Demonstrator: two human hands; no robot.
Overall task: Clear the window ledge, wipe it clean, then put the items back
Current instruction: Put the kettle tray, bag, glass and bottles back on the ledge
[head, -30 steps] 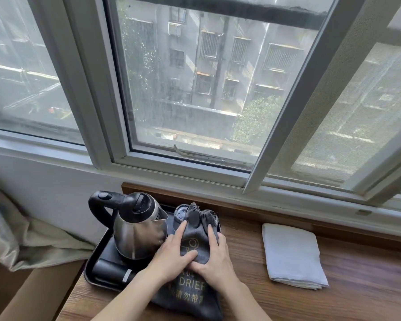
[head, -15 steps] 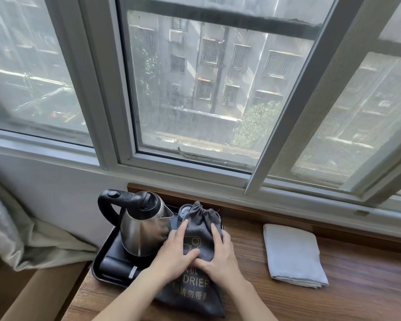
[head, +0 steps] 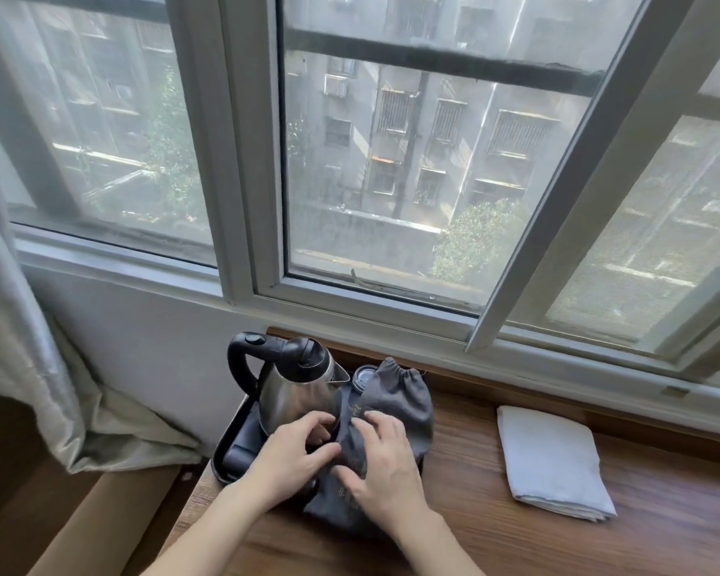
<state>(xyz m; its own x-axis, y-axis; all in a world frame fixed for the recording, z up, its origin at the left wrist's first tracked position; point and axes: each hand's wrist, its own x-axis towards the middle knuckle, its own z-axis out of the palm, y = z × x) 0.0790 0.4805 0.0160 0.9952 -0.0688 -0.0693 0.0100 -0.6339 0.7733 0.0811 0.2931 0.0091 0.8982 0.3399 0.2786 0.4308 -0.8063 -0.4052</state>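
A dark grey drawstring pouch [head: 395, 399] lies partly on a black tray [head: 229, 444] at the left end of the wooden ledge [head: 474, 534]. My left hand [head: 289, 461] pinches the pouch's left edge, close to the steel kettle [head: 296, 384] that stands on the tray. My right hand [head: 385, 467] presses down on the pouch's middle with fingers spread and curled into the fabric. A small round lid [head: 364, 377] shows behind the pouch. A folded white cloth [head: 553, 461] lies on the ledge to the right, apart from both hands.
The window frame [head: 350, 309] runs along the back of the ledge, with one sash angled at the right. A grey curtain [head: 30, 347] hangs at the left and bunches on a lower surface beside the tray.
Both hands have shifted on the pouch: the left now pinches its left edge and the right has slid toward the middle. The fabric is more bunched, and the view has moved closer.
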